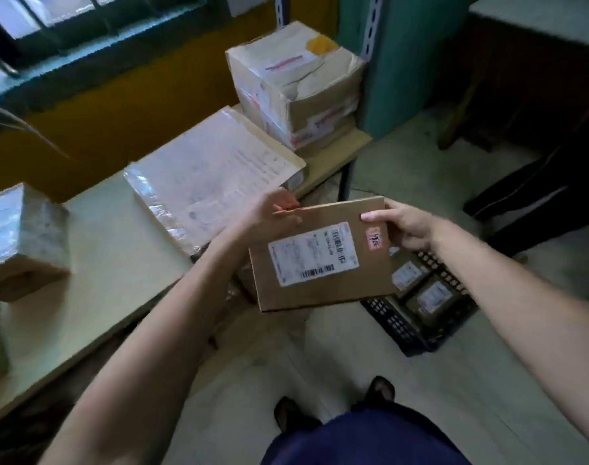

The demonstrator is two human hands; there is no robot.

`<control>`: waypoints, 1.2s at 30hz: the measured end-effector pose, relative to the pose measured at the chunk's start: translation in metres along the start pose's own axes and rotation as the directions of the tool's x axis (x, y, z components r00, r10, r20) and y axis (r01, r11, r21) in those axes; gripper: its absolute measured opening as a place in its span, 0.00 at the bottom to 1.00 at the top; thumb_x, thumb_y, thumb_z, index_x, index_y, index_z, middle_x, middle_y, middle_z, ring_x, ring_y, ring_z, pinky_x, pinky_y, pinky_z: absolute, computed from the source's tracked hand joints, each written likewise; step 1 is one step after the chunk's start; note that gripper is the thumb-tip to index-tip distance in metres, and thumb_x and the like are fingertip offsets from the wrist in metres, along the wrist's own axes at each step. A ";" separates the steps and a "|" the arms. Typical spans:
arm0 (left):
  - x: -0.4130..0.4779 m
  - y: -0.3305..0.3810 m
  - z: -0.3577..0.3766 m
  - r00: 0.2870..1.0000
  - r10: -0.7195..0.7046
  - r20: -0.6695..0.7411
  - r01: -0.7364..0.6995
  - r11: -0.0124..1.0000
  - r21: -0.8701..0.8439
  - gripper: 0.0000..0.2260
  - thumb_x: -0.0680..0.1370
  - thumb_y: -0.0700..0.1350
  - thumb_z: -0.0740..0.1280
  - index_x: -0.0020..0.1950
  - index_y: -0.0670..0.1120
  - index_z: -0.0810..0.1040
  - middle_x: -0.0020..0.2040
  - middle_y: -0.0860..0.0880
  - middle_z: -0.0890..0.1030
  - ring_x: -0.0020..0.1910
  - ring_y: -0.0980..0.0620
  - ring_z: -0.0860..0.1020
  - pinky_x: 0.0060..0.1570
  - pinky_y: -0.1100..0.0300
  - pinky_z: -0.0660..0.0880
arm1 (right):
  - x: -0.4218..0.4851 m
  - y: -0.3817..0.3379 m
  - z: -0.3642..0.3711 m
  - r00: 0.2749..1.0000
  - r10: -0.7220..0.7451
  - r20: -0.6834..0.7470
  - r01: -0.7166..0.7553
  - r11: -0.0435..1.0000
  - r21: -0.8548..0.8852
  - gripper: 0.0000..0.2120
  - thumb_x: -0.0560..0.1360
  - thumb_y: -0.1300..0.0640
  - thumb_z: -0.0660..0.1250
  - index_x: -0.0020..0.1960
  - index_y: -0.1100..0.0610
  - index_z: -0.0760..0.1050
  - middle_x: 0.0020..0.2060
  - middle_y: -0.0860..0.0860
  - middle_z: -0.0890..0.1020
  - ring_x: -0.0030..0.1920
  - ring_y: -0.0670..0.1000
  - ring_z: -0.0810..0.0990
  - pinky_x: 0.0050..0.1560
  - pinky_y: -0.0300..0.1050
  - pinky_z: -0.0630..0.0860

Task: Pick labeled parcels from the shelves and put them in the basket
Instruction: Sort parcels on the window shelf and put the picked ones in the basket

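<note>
While both hands hold it above the black basket (pixel 395 322), the flat brown parcel (pixel 367 273) shows 1 white barcode label (pixel 313 256) and 1 pink sticker (pixel 373 238); the left hand (pixel 273 214) pinches its far corner, the right hand (pixel 408 228) grips its right edge

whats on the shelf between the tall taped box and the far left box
A flat plastic-wrapped parcel lies on the shelf between them, seen in the head view.
</note>
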State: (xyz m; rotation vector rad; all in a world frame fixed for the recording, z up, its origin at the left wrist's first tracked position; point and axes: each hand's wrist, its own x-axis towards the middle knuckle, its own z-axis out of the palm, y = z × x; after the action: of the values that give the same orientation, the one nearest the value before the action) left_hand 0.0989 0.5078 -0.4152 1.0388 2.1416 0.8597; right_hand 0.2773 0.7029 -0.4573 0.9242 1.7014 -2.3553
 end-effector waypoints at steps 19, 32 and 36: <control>0.145 -0.043 0.379 0.711 -0.544 0.447 0.658 0.738 -0.150 0.28 0.78 0.48 0.63 0.74 0.44 0.55 0.70 0.44 0.68 0.62 0.47 0.72 0.55 0.57 0.70 | -0.049 0.259 -0.141 0.616 0.668 -0.418 -0.219 0.655 0.724 0.13 0.77 0.59 0.60 0.62 0.53 0.69 0.54 0.52 0.77 0.60 0.54 0.75 0.53 0.51 0.72; 0.390 -0.204 0.518 0.694 -0.342 0.634 0.381 0.921 0.080 0.33 0.74 0.30 0.63 0.73 0.52 0.58 0.68 0.51 0.68 0.67 0.51 0.67 0.68 0.45 0.65 | 0.220 0.425 -0.262 0.532 0.692 -0.488 -0.158 0.647 0.746 0.24 0.77 0.67 0.57 0.71 0.52 0.60 0.56 0.52 0.76 0.48 0.51 0.78 0.42 0.42 0.77; 0.435 -0.245 0.579 0.697 -0.308 0.647 0.239 0.951 0.195 0.40 0.74 0.31 0.64 0.75 0.57 0.47 0.75 0.48 0.57 0.73 0.48 0.58 0.71 0.49 0.59 | 0.284 0.481 -0.313 0.520 0.672 -0.527 -0.112 0.665 0.738 0.25 0.76 0.69 0.55 0.70 0.53 0.60 0.61 0.55 0.72 0.52 0.51 0.76 0.43 0.41 0.79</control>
State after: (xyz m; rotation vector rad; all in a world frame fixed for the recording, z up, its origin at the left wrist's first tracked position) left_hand 0.1968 0.9151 -1.0550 0.8620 1.6442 0.1713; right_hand 0.3736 0.8760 -1.0660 2.4499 0.4808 -2.2581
